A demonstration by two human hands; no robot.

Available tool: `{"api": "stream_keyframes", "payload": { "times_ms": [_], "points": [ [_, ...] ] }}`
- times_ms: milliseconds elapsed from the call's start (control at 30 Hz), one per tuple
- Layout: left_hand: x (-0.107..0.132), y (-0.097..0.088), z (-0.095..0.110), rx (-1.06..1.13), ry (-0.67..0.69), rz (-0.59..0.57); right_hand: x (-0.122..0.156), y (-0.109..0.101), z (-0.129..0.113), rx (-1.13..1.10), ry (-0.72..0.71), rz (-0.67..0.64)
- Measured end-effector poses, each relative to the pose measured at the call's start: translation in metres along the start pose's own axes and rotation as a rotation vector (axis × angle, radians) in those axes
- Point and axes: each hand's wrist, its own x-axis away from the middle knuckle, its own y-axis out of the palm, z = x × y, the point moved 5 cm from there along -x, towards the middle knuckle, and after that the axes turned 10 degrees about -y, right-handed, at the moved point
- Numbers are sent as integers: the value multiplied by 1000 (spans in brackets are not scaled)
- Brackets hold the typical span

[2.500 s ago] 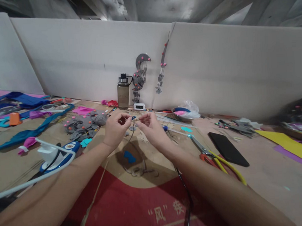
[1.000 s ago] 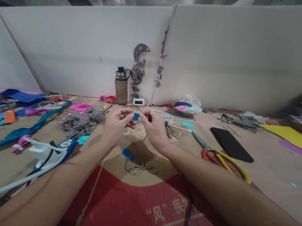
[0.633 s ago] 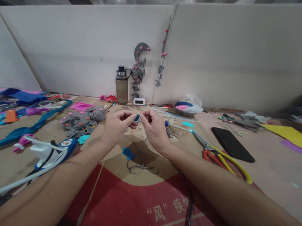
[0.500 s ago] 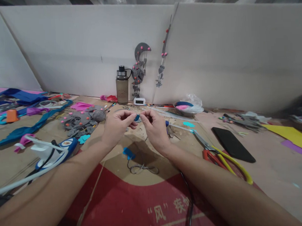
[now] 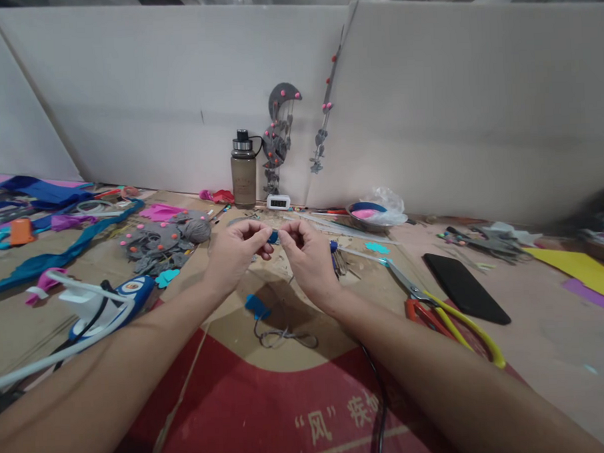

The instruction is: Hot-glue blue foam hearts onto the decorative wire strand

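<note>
Between the fingertips of both hands is a small dark blue piece, which looks like felt. My left hand pinches its left side, fingers closed. On the other side my right hand is closed too, thumb and forefinger on the piece's right edge. Much of the piece is hidden by the fingers. Below the hands, a bright blue felt piece lies on the cardboard, with a loop of grey yarn beside it. A light-blue cloud-shaped cutout lies to the right of my right hand.
Large scissors with red and yellow handles lie at the right, near a black phone. At the left sit a blue-and-white glue gun and grey felt pieces with yarn. A bottle and a small clock stand behind.
Both hands stay in nearly the same place, pinching the small blue piece. The view has shifted very slightly; nothing on the table has visibly moved.
</note>
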Motion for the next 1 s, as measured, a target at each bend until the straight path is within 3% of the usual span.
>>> {"api": "stream_keyframes", "payload": {
  "times_ms": [733, 1000],
  "points": [
    [0, 9, -13, 265, -343, -121, 8, 3, 14, -31, 93, 11],
    [0, 8, -8, 127, -236, -145, 8, 1, 13, -21, 101, 20]
  ]
}}
